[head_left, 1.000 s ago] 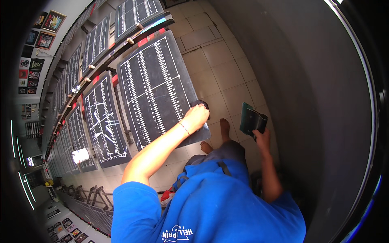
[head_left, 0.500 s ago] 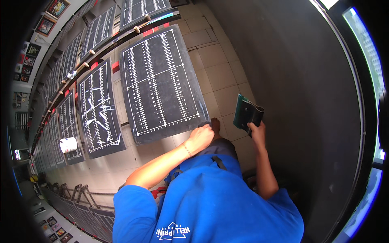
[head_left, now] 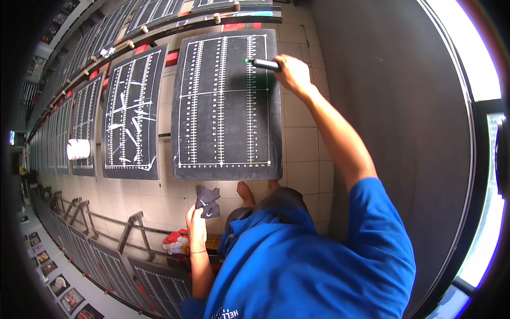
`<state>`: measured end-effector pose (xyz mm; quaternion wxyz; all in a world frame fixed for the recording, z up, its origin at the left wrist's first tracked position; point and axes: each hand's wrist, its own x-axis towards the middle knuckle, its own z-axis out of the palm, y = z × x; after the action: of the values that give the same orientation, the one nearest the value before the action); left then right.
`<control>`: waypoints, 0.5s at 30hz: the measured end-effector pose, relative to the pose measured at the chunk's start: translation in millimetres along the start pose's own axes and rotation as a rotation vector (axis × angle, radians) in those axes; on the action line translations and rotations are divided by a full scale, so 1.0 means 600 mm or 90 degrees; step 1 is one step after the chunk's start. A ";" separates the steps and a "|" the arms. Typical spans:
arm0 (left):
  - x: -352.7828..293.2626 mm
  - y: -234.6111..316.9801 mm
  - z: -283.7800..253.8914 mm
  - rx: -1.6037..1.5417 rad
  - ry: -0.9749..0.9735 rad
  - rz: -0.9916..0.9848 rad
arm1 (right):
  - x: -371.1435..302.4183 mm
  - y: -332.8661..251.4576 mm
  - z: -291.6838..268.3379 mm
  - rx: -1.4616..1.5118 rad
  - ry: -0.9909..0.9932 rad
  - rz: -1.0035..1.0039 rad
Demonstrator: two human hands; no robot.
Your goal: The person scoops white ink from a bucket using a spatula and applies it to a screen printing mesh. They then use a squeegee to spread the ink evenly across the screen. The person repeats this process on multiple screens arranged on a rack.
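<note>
In my right hand [head_left: 293, 73], closed fingers grip a flat black-and-green tool [head_left: 265, 65], seen nearly edge-on; its exact kind does not show. It is over the upper right part of a dark board [head_left: 234, 125] marked with white rulers and a rectangle. Whether it touches the surface, I cannot tell. A dark shade with a green tint lies below it. Lower left, my left hand [head_left: 196, 226] pinches a piece of dark cloth [head_left: 208, 203] with a small white mark, off the board's near edge.
Left of this board stands another one [head_left: 130, 114] streaked with white, and a white cylindrical container [head_left: 78, 149] sits on a board farther left. A dark rail [head_left: 180, 25] with wooden pegs runs behind. A grey wall [head_left: 382, 95] rises at the right. Metal frames [head_left: 127, 234] stand lower left.
My right hand has swung the flat tool from beside the wall to above the board. My left hand has left the board's near corner and moved left and down, where the cloth now shows.
</note>
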<state>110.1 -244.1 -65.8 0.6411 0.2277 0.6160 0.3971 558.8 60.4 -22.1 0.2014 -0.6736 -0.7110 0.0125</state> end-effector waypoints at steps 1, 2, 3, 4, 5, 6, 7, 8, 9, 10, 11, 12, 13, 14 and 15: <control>-0.013 0.003 0.014 -0.077 -0.006 0.004 | 0.035 0.010 0.019 -0.028 0.013 -0.054; -0.021 0.003 0.020 -0.153 -0.011 0.009 | 0.064 0.019 0.039 -0.054 0.028 -0.108; -0.025 -0.002 0.014 -0.187 -0.040 0.002 | 0.081 0.019 0.053 -0.078 0.049 -0.139; -0.028 -0.007 0.012 -0.238 -0.048 0.012 | 0.092 0.023 0.063 -0.093 -0.007 -0.122; -0.035 -0.002 0.019 -0.292 -0.053 0.022 | 0.090 0.015 0.070 -0.082 0.010 -0.122; -0.037 0.000 0.023 -0.343 -0.061 0.032 | 0.082 0.010 0.074 -0.072 0.029 -0.118; -0.031 -0.001 0.010 -0.387 -0.110 0.029 | 0.067 0.007 0.075 -0.091 -0.004 -0.101; -0.024 -0.007 -0.004 -0.382 -0.112 0.016 | 0.046 -0.004 0.072 -0.109 -0.037 -0.086; -0.017 -0.014 -0.018 -0.379 -0.111 0.004 | 0.020 -0.021 0.070 -0.127 -0.071 -0.075; -0.011 -0.021 -0.030 -0.375 -0.112 -0.008 | -0.017 -0.039 0.065 -0.136 -0.072 -0.079; -0.017 0.009 -0.006 -0.353 -0.068 -0.021 | -0.059 -0.061 0.055 -0.133 -0.093 -0.072; -0.011 0.010 -0.010 -0.088 -0.053 0.085 | -0.103 -0.090 0.037 -0.098 -0.098 -0.074; -0.003 0.014 -0.019 0.185 -0.040 0.184 | -0.148 -0.111 0.023 -0.081 -0.096 -0.061; 0.008 0.018 -0.031 0.463 -0.029 0.279 | -0.193 -0.124 0.015 -0.056 -0.070 -0.069; 0.018 0.020 -0.039 0.422 -0.051 0.291 | -0.240 -0.140 0.008 -0.041 -0.090 -0.039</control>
<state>84.0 -233.1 -66.3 0.4518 0.5683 0.6186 0.3003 479.1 -84.5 -41.2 0.1289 -0.6553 -0.7437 0.0313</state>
